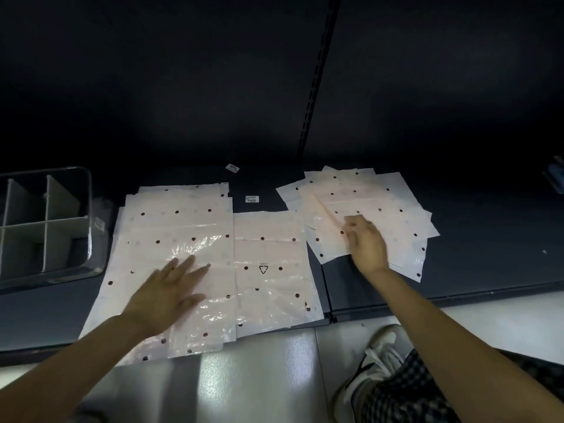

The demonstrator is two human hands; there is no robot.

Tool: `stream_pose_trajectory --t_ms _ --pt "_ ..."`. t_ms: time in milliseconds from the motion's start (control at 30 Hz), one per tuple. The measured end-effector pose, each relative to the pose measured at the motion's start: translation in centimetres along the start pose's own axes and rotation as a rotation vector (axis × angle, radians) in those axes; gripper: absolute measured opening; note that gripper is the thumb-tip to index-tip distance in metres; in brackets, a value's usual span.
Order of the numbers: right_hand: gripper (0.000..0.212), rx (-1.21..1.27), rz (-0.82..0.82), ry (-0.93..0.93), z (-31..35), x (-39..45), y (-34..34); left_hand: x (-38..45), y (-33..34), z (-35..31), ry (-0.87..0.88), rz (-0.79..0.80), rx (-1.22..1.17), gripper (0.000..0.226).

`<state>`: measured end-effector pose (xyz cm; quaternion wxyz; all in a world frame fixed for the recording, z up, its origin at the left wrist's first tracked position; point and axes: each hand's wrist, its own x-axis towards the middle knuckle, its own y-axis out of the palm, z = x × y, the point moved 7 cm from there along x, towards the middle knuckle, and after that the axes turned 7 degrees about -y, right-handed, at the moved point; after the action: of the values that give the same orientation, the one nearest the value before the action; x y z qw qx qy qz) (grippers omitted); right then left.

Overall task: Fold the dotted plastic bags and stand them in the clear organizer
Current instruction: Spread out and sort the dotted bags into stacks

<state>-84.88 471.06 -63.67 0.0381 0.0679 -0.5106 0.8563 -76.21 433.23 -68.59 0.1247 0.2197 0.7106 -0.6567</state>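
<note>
Pale pink plastic bags with dark dots lie flat on a dark shelf. A large stack [180,236] sits left of centre, and my left hand [166,296] rests flat on it with fingers spread. A single bag with a triangle mark [268,270] lies beside that stack. A fanned pile of smaller dotted bags [366,203] lies at the right. My right hand [367,244] lies on this pile, its fingers curled on the top bags; whether they pinch one is hidden. The clear organizer [87,209] with grey dividers stands at the far left, nothing in its visible compartments.
Two small white labels [232,168] [251,199] lie on the dark shelf [488,264] behind the bags. The shelf's front edge overhangs a glossy grey floor [259,383]. My shoe [378,358] and checkered trouser leg are at the lower right. A blue object [554,175] sits at the far right edge.
</note>
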Motion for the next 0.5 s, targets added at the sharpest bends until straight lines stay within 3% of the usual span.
stream_pose_trajectory --t_ms 67,133,233,367,500 --pt "0.012 0.096 0.020 -0.048 3.3 0.2 0.7 0.6 -0.4 -0.7 -0.049 -0.035 -0.025 0.097" --pt "0.010 0.241 0.013 -0.039 6.6 0.2 1.3 0.9 -1.5 -2.1 -0.045 -0.079 -0.213 0.081" --pt "0.024 0.525 0.045 0.035 11.2 -0.3 2.4 0.4 -2.8 -6.3 0.121 -0.006 -0.624 0.093" --pt "0.026 0.988 0.120 0.393 15.0 -1.4 4.2 0.2 -3.6 -10.9 0.214 0.119 -1.039 0.115" --pt "0.015 1.500 0.076 0.693 15.6 -1.3 4.3 1.0 -4.9 -11.0 0.085 -0.081 -1.188 0.115"
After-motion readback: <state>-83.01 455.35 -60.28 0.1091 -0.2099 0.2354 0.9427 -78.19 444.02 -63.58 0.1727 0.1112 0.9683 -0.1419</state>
